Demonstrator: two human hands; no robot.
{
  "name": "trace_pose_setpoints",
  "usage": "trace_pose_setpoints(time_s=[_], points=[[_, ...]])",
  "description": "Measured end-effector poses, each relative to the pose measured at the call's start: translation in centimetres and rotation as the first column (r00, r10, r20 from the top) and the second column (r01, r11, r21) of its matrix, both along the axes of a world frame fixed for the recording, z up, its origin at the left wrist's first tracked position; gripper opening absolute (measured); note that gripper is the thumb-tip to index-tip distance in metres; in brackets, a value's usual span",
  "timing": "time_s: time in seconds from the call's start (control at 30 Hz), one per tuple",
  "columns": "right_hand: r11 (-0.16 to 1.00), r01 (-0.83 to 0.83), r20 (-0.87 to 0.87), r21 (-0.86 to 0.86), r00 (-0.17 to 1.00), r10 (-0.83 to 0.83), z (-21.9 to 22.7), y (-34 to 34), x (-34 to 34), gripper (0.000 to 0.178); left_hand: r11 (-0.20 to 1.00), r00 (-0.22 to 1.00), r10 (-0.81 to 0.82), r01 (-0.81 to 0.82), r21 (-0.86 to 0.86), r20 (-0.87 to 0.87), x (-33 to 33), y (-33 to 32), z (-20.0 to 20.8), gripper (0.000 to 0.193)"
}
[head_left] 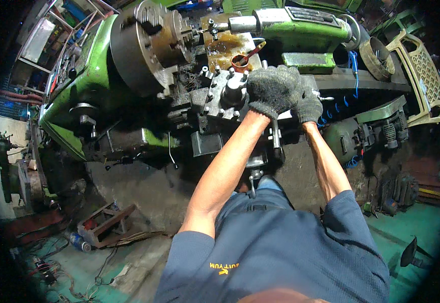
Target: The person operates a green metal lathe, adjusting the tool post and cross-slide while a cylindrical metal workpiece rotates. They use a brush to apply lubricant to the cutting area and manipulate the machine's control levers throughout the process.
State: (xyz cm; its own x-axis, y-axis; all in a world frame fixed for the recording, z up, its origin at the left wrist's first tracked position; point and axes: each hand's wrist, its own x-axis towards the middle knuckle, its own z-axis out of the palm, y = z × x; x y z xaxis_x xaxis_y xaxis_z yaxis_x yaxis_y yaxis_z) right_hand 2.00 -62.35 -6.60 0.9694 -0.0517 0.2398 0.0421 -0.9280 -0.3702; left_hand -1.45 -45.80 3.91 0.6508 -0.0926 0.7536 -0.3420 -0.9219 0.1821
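Both my hands wear grey knitted gloves and sit close together just right of the square tool post [234, 93] of a green metal lathe. My left hand [273, 90] has its fingers curled down over something hidden beneath the glove. Beside it, my right hand [309, 104] is also curled, and what it grips is covered. A shiny metal handle [324, 97] pokes out past the right glove, and a steel rod [276, 134] juts toward me below the left one. Behind the tool post stands a small red cup [239, 63] with a red-handled brush [256, 50] in it.
The large lathe chuck [147, 50] is at the left, with metal shavings [192, 78] near it. The tailstock [300, 25] stands at the back right. A round tin [376, 58], a beige plastic chair [422, 76] and a coiled blue hose [337, 108] are farther right. Control levers [172, 151] hang at the lathe's front.
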Motion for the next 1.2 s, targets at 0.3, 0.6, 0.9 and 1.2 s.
trace_pose_setpoints(time_s=[0.3, 0.6, 0.9, 1.2], points=[[0.910, -0.151, -0.018, 0.387, 0.985, 0.171, -1.6, -5.1, 2.6, 0.029, 0.999, 0.999, 0.030, -0.031, -0.027, -0.032, -0.8, -0.5, 1.5, 0.032], [0.889, -0.364, 0.275, -0.277, 0.857, 0.436, -0.6, -18.1, 13.8, 0.035, 0.980, 0.983, 0.175, -0.169, 0.109, -0.051, -1.1, -1.2, 3.0, 0.040], [0.538, 0.045, 0.009, 0.842, 0.995, -0.098, 2.9, -23.4, 25.8, 0.017, 0.961, 0.971, 0.238, -0.237, 0.143, 0.012, -0.9, -1.2, 0.4, 0.025], [0.880, 0.140, 0.222, 0.454, 0.939, -0.263, 6.4, -25.5, 35.4, 0.057, 0.950, 0.955, 0.276, -0.288, 0.119, 0.112, -0.1, -1.1, -0.2, 0.030]])
